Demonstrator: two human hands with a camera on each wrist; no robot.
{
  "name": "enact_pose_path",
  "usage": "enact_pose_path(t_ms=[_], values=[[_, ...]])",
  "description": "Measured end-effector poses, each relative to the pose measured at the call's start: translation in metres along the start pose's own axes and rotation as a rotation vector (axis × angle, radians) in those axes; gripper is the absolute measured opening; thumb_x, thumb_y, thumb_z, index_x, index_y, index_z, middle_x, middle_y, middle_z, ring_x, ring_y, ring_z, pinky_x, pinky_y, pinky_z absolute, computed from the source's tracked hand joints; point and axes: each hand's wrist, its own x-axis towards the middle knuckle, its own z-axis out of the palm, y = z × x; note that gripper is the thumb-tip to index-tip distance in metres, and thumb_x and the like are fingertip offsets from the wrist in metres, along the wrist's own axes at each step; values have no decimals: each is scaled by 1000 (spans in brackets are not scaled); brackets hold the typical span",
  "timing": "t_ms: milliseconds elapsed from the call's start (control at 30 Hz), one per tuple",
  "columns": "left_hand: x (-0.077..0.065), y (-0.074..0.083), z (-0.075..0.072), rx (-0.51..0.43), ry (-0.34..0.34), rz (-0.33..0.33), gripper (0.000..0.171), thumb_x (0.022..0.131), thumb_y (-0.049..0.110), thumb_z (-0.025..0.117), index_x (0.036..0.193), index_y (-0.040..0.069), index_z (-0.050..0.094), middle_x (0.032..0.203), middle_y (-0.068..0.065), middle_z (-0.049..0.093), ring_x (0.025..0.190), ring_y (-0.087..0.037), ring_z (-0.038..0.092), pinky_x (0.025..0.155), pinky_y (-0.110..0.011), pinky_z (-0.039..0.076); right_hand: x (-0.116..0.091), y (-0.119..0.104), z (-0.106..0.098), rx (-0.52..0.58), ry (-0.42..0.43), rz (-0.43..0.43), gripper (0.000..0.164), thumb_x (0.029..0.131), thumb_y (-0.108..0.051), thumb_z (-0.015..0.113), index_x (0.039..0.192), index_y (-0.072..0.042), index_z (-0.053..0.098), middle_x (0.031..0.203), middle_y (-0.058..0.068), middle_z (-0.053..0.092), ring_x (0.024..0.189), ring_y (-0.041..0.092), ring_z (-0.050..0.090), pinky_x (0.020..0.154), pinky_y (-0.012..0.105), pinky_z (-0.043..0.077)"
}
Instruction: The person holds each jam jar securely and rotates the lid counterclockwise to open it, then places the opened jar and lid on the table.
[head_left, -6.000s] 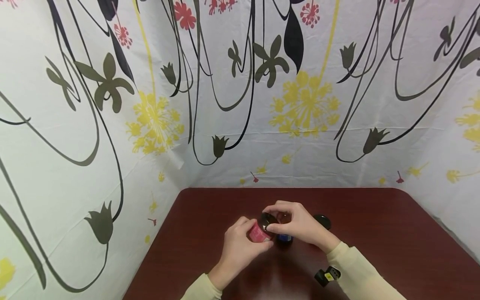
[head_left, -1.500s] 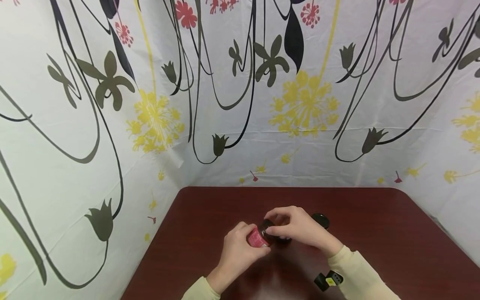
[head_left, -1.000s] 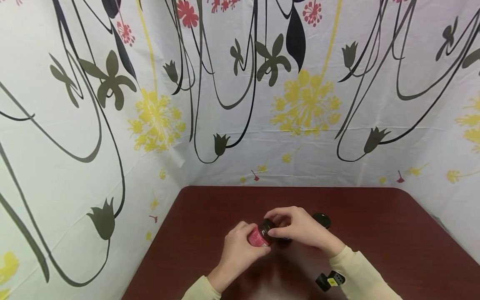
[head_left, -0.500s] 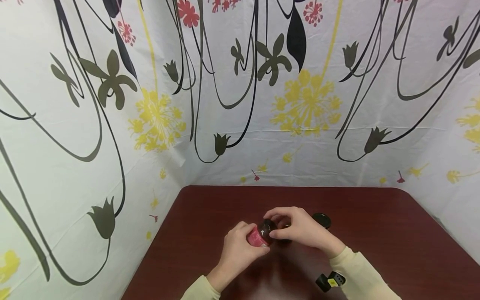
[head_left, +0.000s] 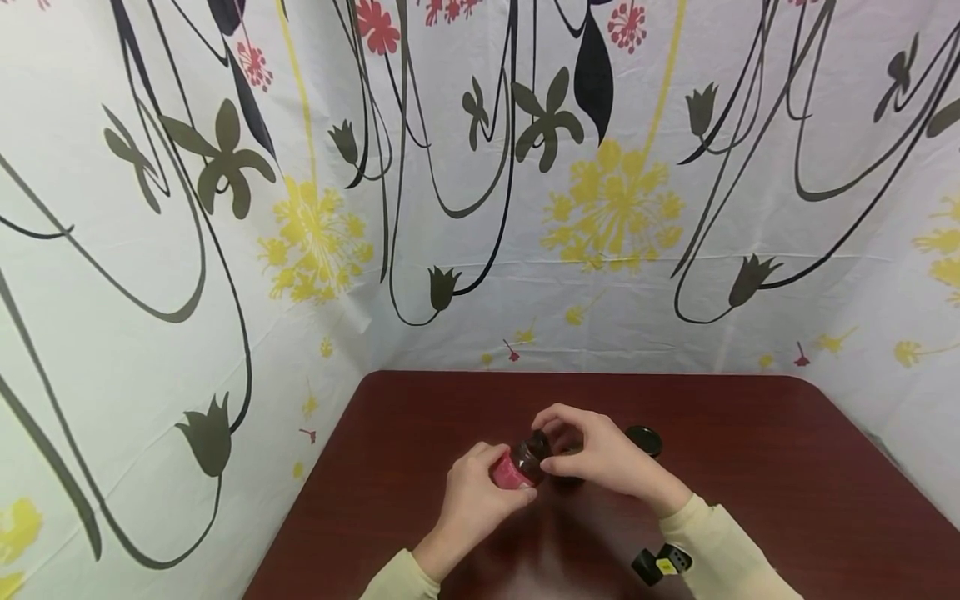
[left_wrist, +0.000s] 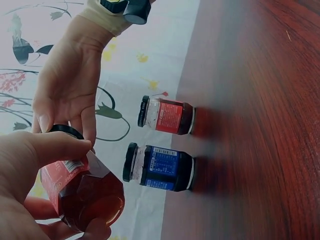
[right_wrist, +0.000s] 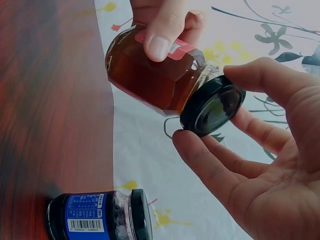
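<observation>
A glass jar (right_wrist: 150,75) with amber-brown contents and a red-pink label is held tilted above the table. My left hand (head_left: 472,500) grips it around the label, thumb across the glass. At its mouth sits a black lid (right_wrist: 200,102), which my right hand (head_left: 607,458) pinches at the rim between thumb and fingers. Some of the clear glass neck shows beside the lid; whether the lid is loose I cannot tell. Below the hands, a jar with a blue label (left_wrist: 162,167) stands upright, mostly hidden by the right hand in the head view.
Another jar with a red label (left_wrist: 169,116) and black lid stands near the blue-labelled one. Its dark lid (head_left: 643,440) shows beyond the right wrist. The dark red table (head_left: 420,417) is bordered by a flower-printed cloth (head_left: 465,233).
Over six seconds my right hand has kept to the lid while its fingers shifted. Lately it has moved slightly up and right, and more of the jar's shoulder shows. The left grip stays.
</observation>
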Motion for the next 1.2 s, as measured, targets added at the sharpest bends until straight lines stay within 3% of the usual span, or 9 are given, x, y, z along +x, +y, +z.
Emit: enact_pose_path(t_ms=[300,567,833,1067,1200], values=[[1,-6,0,-18,24,-67,49,65,37,92,107,19,75,88,11,62,77,-7,59,66,-25,50,-2,-2,-1,17,22,36,43,86,-27,82,121,-26,58,124,6,57,103,20,65,77,34,56],[2,-13,0,-36,48,-109,56,65,39,92,111,13,74,93,8,67,82,-11,63,71,-30,52,-2,-2,0,-3,49,50,44,84,-27,83,118,-23,56,120,4,58,101,19,67,74,35,57],[10,-26,0,-66,58,-176,59,64,31,93,115,9,73,100,2,71,90,-17,65,77,-36,53,-3,2,-4,-123,118,81,43,82,-37,84,113,-26,56,113,-2,63,103,12,66,76,33,54],[13,-37,0,-93,68,-221,48,63,24,91,107,12,75,87,7,70,81,-12,64,72,-32,51,-6,10,-8,-211,137,69,39,83,-46,81,113,-34,59,110,-8,66,106,14,64,80,37,52],[15,-44,-1,-111,69,-250,46,64,21,90,105,12,74,82,9,67,75,-11,60,67,-31,50,-9,13,-11,-231,139,90,39,83,-45,82,112,-32,61,112,-6,68,107,12,63,83,42,51]])
